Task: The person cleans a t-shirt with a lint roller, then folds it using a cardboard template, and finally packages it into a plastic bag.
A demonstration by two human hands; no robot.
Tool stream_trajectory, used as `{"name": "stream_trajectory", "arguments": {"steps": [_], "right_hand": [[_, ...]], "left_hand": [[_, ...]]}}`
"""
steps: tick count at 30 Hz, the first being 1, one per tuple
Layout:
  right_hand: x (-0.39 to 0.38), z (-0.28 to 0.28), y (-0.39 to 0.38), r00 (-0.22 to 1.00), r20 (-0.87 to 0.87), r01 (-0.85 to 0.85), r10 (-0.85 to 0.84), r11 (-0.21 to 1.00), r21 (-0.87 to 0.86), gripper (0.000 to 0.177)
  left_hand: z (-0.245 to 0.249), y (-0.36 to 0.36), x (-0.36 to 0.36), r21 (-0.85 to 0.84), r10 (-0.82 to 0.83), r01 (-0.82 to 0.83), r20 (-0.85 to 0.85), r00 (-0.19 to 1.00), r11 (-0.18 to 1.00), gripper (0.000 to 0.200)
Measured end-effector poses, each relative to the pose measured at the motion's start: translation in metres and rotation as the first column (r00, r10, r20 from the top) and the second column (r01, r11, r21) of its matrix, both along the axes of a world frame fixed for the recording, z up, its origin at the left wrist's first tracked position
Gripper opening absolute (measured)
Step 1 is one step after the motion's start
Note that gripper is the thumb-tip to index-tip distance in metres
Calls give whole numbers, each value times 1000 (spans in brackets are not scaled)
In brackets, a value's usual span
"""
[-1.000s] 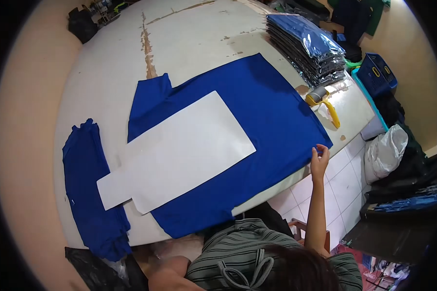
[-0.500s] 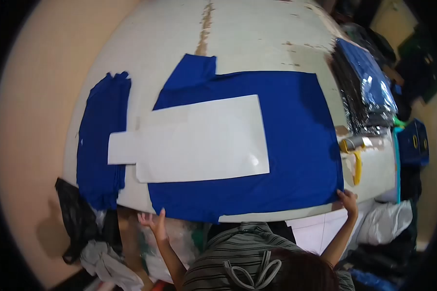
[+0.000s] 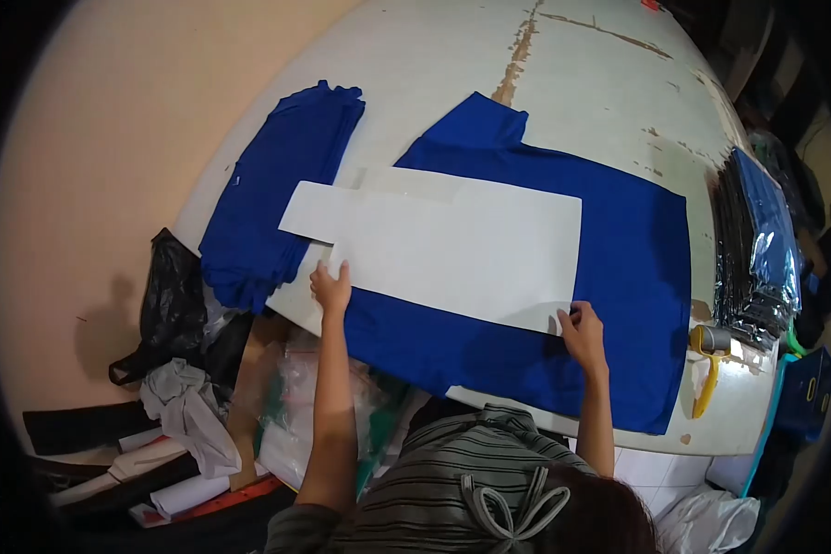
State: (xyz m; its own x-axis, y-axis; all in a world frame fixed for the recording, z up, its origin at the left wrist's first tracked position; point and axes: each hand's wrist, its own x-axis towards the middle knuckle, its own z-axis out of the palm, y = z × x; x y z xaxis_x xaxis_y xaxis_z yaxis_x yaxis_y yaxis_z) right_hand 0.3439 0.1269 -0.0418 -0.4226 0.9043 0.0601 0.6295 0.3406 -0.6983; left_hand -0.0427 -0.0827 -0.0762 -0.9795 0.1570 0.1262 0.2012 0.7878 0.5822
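Observation:
A blue shirt point(image 3: 632, 277) lies spread flat on the pale table, with a white board point(image 3: 462, 245) on top of it. The board's narrow tab reaches left over the edge of a stack of folded blue cloth point(image 3: 277, 175). My left hand point(image 3: 331, 286) is at the board's lower left corner, thumb and fingers apart. At the lower right corner of the board, my right hand point(image 3: 582, 328) pinches the corner between thumb and fingers.
Plastic-wrapped dark and blue packets point(image 3: 757, 249) are piled at the table's right side. Near them lies a yellow-handled tape dispenser point(image 3: 708, 369). A black plastic bag point(image 3: 171, 295) hangs at the left edge, with clear bags point(image 3: 305, 406) below the table.
Both hands have moved from the shirt's near edge up to the board's lower corners. The view has turned, so the table and items appear tilted and shifted right.

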Motion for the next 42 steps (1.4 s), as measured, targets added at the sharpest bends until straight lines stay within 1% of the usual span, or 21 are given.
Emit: {"name": "stream_trajectory", "arguments": {"steps": [5,9,13,15,17,19,21,22,24,25,26,28,30,32,33,34,36,38,39,41,42], "right_hand": [[-9,-7,-3,998,63,0,6,995,-101,36],[-8,-15,-8,999,32,16,-16,1000,4,37],[-11,0,-20,998,36,54,-52,997,-52,36],[-10,2,-20,997,37,63,-60,996,-64,36],[-8,4,-20,998,27,54,-51,994,-91,36],[11,13,-20,994,-32,107,-108,994,-35,35],[57,13,-19,960,-130,260,-249,962,77,35],[85,16,-20,928,-61,374,-369,911,173,34],[173,-22,-11,804,123,515,-582,784,347,38],[200,-22,-16,693,305,561,-653,754,342,41],[221,-19,-22,550,473,602,-688,719,347,44],[257,-21,-30,533,525,649,-664,719,250,47],[272,-22,-25,518,567,700,-640,698,148,51],[278,-7,-21,754,493,607,-434,747,-272,48],[282,1,-21,847,408,513,-339,722,-464,46],[285,8,-23,844,412,519,-344,717,-464,46],[288,19,-27,883,333,469,-331,614,-635,35],[292,24,-26,895,286,439,-343,554,-708,32],[296,26,-22,878,51,349,-476,564,-748,27],[303,28,-10,653,-394,164,-647,628,-760,17],[303,24,1,591,-456,95,-665,619,-780,15]], "left_hand": [[-8,2,-22,40,11,-13,35,999,999,53],[-23,-10,-42,112,-111,102,76,991,988,48],[-39,-17,-54,257,-202,169,108,973,952,51],[-46,-26,-49,503,-236,128,158,959,855,54],[-10,-38,10,289,-6,67,-206,979,955,48],[-12,-62,49,345,204,-104,-267,942,933,59],[-12,-78,90,601,220,-198,37,975,774,65],[-20,-87,103,596,224,-207,46,973,776,65],[-36,-102,123,837,-264,-64,243,933,544,54],[-41,-105,125,834,-257,-76,254,932,547,54],[-45,-110,126,849,-369,-109,336,867,518,53],[-54,-124,124,865,-572,-186,454,683,465,52],[-65,-143,114,840,-609,-153,491,622,521,54],[-75,-155,107,791,-682,-55,558,473,609,57],[-68,-154,109,789,-683,-55,562,466,612,57],[-48,-151,112,701,-648,-21,670,363,713,58],[2,-144,117,503,-512,97,843,166,859,62],[39,-148,106,478,-500,158,850,165,864,63],[57,-149,99,450,-486,209,858,170,868,64],[94,-142,90,458,-449,84,793,413,885,56],[84,-139,76,607,-517,-33,704,487,794,49]]}}
